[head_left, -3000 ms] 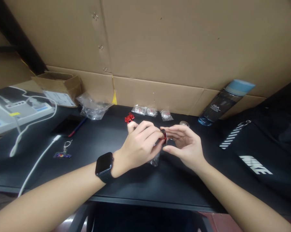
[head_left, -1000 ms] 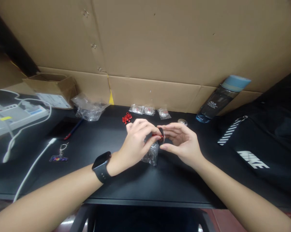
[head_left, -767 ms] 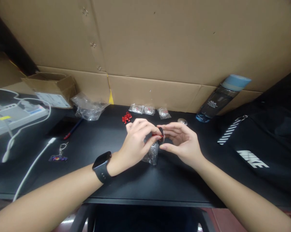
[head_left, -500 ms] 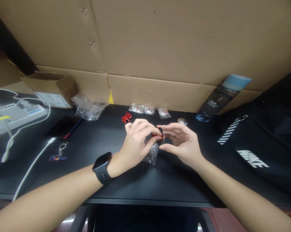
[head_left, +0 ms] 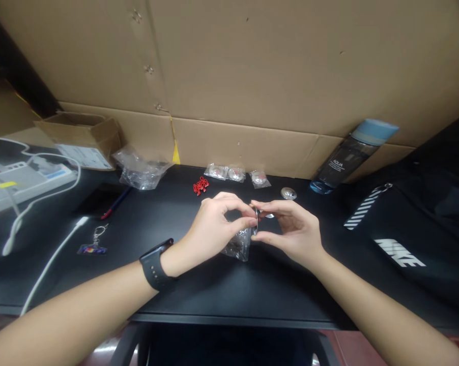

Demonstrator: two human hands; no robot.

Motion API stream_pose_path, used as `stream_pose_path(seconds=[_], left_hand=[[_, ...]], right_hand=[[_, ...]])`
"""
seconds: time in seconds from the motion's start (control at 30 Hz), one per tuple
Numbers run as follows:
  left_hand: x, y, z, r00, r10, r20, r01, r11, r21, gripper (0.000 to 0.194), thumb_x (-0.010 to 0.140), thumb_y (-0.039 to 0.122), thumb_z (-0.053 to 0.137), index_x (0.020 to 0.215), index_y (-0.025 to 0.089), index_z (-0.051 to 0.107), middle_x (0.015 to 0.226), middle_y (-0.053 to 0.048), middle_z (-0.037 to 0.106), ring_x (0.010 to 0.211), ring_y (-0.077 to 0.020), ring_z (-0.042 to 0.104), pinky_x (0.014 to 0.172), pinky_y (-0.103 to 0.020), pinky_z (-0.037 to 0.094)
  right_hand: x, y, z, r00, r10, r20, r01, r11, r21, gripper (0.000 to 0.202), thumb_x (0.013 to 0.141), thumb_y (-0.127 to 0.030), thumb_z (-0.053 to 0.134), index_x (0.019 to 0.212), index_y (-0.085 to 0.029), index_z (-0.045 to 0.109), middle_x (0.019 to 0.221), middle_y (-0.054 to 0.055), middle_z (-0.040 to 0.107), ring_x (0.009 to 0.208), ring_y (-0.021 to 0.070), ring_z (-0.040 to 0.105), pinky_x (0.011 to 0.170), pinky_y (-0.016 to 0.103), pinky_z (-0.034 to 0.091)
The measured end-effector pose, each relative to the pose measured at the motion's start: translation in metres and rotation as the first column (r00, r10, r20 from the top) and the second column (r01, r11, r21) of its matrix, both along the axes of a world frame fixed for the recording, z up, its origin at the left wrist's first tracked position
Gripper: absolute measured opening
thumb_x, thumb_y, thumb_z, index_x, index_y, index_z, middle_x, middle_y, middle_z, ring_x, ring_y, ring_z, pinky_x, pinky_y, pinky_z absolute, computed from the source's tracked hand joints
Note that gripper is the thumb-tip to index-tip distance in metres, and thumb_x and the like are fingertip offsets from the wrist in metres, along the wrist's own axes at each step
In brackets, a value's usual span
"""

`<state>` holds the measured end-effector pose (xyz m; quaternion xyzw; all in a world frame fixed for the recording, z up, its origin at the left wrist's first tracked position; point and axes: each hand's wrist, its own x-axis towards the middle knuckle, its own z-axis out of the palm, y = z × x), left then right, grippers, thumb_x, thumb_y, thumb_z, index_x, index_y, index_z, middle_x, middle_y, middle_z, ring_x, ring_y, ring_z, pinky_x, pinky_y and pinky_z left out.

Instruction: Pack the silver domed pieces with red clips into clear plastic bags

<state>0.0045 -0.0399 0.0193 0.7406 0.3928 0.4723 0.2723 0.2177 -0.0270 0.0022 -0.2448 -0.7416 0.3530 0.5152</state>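
Between my two hands a small round metal disc stands on edge, seen nearly side-on. My left hand, with a black watch at the wrist, pinches it from the left with thumb and fingertips. My right hand grips its rim, fingers above and thumb below. Something red shows at the disc. Under my left hand lies a clear plastic bag. A silvery round piece is partly hidden behind my right fingers, and another metal disc rests farther back. Red clasps are piled behind my left hand.
Three bagged discs line the cardboard wall. A bottle leans at the back right, beside a black bag. To the left are a carton, crumpled plastic, a pen, a keychain, a power strip and white cables.
The disc has turned more edge-on between my hands. My left fingers have shifted on it, and my right hand has moved slightly down and right. A silvery piece now shows behind my right fingers.
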Motion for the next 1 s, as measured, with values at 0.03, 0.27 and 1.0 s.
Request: stream_pose_path(seconds=[0.03,0.27,1.0], left_hand=[[0.0,0.001,-0.001,1.0,0.0,0.014,0.0,1.0,-0.012,0.006,0.086,0.02,0.078,0.085,0.026,0.076,0.091,0.001,0.075,0.093,-0.0193,0.067,0.086,-0.036,0.051],[0.002,-0.001,-0.001,0.997,0.045,-0.055,-0.042,0.998,0.056,0.009,0.087,0.017,0.077,0.084,0.025,0.075,0.089,0.0,0.072,0.094,-0.0211,0.066,0.087,-0.039,0.048],[0.004,-0.004,-0.002,0.996,0.081,-0.042,-0.08,0.996,0.041,0.01,0.085,0.021,0.08,0.085,0.031,0.081,0.102,-0.001,0.062,0.107,-0.0235,0.059,0.095,-0.041,0.043]], right_hand=[[0.0,0.001,0.0,1.0,-0.004,0.002,0.004,1.0,0.001,0.064,0.064,-0.018,0.096,0.121,-0.03,0.071,0.123,0.007,0.075,0.106,0.0282,0.073,0.094,0.047,0.063],[0.0,0.002,-0.001,1.0,0.009,-0.003,-0.009,0.999,-0.03,0.065,0.064,-0.017,0.096,0.122,-0.03,0.069,0.123,0.006,0.075,0.107,0.0267,0.073,0.096,0.046,0.062],[0.0,-0.002,0.004,0.999,-0.022,0.031,0.022,1.0,0.002,0.067,0.064,-0.022,0.097,0.123,-0.03,0.067,0.117,0.006,0.076,0.105,0.0268,0.074,0.093,0.044,0.063]])
